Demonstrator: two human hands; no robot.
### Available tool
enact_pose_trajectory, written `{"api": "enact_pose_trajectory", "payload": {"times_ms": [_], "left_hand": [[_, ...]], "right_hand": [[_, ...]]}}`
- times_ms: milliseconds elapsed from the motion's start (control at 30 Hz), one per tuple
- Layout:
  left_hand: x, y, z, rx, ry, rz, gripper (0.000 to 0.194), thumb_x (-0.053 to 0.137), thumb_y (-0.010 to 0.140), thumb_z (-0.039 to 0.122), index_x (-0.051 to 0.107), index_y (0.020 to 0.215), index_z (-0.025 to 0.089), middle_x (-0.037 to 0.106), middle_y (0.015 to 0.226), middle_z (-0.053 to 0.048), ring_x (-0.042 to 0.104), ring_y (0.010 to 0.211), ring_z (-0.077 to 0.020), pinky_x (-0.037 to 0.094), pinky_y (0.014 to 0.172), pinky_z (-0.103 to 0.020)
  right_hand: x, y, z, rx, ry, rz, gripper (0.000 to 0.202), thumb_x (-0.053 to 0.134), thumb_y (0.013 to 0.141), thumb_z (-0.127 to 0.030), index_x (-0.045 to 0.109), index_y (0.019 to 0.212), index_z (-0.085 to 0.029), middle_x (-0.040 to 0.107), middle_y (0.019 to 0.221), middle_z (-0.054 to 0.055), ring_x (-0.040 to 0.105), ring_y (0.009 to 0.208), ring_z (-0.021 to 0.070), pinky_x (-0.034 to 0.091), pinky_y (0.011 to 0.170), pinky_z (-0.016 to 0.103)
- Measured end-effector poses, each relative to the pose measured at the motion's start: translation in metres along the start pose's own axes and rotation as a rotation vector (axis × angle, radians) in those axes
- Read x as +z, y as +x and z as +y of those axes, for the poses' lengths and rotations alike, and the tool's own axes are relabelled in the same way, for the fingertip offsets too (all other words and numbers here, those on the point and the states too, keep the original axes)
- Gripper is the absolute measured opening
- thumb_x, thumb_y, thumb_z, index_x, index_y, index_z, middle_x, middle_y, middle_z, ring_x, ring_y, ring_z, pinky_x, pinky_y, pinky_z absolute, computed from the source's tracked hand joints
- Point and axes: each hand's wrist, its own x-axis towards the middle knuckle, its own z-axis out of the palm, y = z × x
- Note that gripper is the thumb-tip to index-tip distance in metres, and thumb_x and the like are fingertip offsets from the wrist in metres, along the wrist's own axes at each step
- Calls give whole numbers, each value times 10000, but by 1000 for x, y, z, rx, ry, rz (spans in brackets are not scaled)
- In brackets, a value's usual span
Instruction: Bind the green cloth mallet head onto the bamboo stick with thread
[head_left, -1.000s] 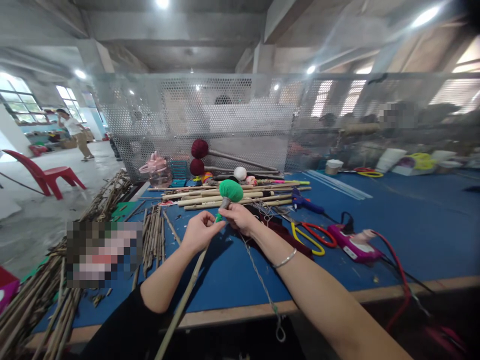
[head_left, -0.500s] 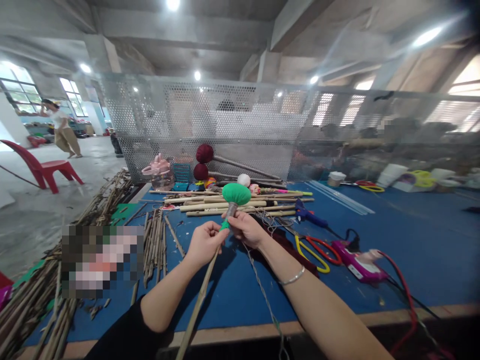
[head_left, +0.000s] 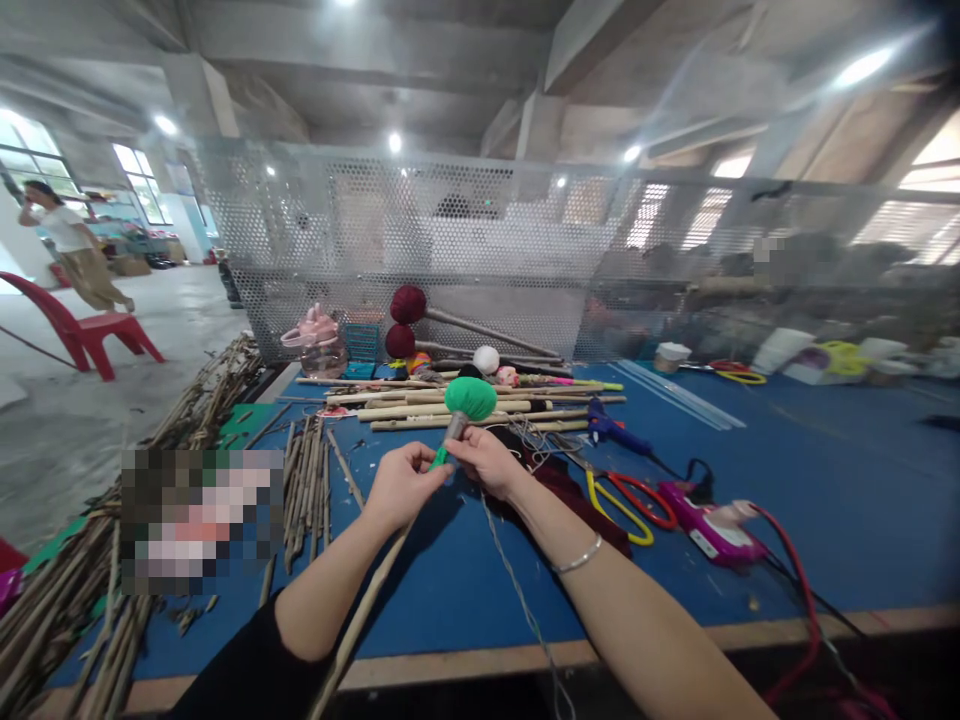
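A mallet with a round green cloth head (head_left: 470, 397) is held over the table, its wooden stick (head_left: 358, 612) slanting down towards me. Grey cord (head_left: 455, 426) is wound around its neck, just below the head. My left hand (head_left: 405, 487) is closed on the stick and the green cloth end (head_left: 439, 457) under the winding. Pressed to the wound neck are the fingers of my right hand (head_left: 486, 460), closed on the grey cord. The loose cord (head_left: 517, 580) hangs from there past the table edge. Fingertip details are partly hidden.
Sticks (head_left: 306, 490) lie in bundles at left. Behind are two dark red mallets (head_left: 409, 304) and pale rods (head_left: 450, 410). To the right are scissors (head_left: 626, 515), a blue glue gun (head_left: 619, 432) and a magenta power strip (head_left: 712, 530). A perforated metal screen (head_left: 420, 240) stands behind.
Both hands and the mallet have shifted slightly down and left, with the stick slanting more. The distant person has walked to the left.
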Motion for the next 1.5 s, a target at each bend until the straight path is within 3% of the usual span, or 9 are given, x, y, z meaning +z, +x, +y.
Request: {"api": "enact_pose_trajectory", "payload": {"times_ms": [233, 367, 533, 733, 867, 1067, 1200, 1400, 1500], "left_hand": [[2, -1, 9, -82, -267, -90, 315, 648, 632, 421, 494, 654, 146, 521, 467, 50, 403, 314, -42, 268, 331, -162], [3, -2, 11, -128, -421, -152, 340, 638, 639, 445, 465, 647, 152, 540, 475, 41, 380, 291, -32, 246, 305, -152], [0, 1, 5, -147, -432, -251, 353, 573, 688, 487, 496, 693, 143, 570, 493, 12, 393, 286, -42, 249, 303, -158], [0, 2, 1, -71, -169, -41, 311, 640, 643, 428, 520, 701, 147, 451, 441, 75, 387, 343, -39, 276, 357, -153], [2, 5, -1, -152, -180, -35, 321, 644, 638, 431, 486, 657, 152, 489, 445, 57, 393, 334, -48, 289, 348, -163], [4, 6, -3, -191, -398, -168, 336, 581, 713, 459, 481, 670, 141, 566, 503, 9, 410, 324, -37, 251, 346, -149], [4, 5, -4, -202, -443, -283, 358, 510, 755, 487, 534, 744, 130, 581, 515, -8, 403, 309, -45, 242, 337, -159], [4, 3, -4, -104, -177, -44, 328, 627, 662, 450, 543, 753, 146, 478, 469, 65, 396, 366, -43, 276, 378, -159], [4, 6, -3, -148, -146, -47, 310, 656, 633, 418, 504, 675, 151, 460, 437, 73, 395, 363, -44, 280, 383, -162]], "right_hand": [[-5, -4, -7, -76, 49, -126, 391, 677, 670, -399, 544, 919, -129, 282, 403, -117, 143, 333, 26, 83, 336, 189], [-8, -6, -8, -77, 64, -152, 343, 681, 670, -393, 550, 845, -128, 268, 422, -109, 145, 353, 23, 85, 345, 186], [-4, -3, -4, -58, 67, -51, 335, 706, 635, -395, 498, 728, -149, 280, 407, -113, 143, 332, 18, 79, 331, 188], [-3, 2, 5, 25, 43, 23, 360, 719, 610, -401, 466, 687, -156, 289, 394, -119, 165, 317, 16, 80, 324, 186], [-2, 3, 6, 9, 53, 8, 336, 694, 641, -403, 500, 734, -145, 328, 433, -108, 186, 327, 16, 97, 324, 186], [-6, 1, -2, 96, 179, -110, 387, 690, 648, -390, 543, 906, -141, 294, 441, -116, 122, 359, 20, 61, 340, 176], [-6, 0, -1, 91, 173, -88, 384, 699, 631, -399, 528, 858, -140, 464, 502, -67, 174, 352, 14, 61, 338, 180], [-7, 4, 8, 103, 59, -19, 351, 703, 617, -417, 485, 668, -147, 270, 374, -123, 150, 311, 17, 76, 323, 196], [-8, 7, 5, 90, 7, 17, 362, 713, 605, -422, 488, 669, -146, 304, 370, -116, 183, 304, 18, 79, 322, 200]]}}
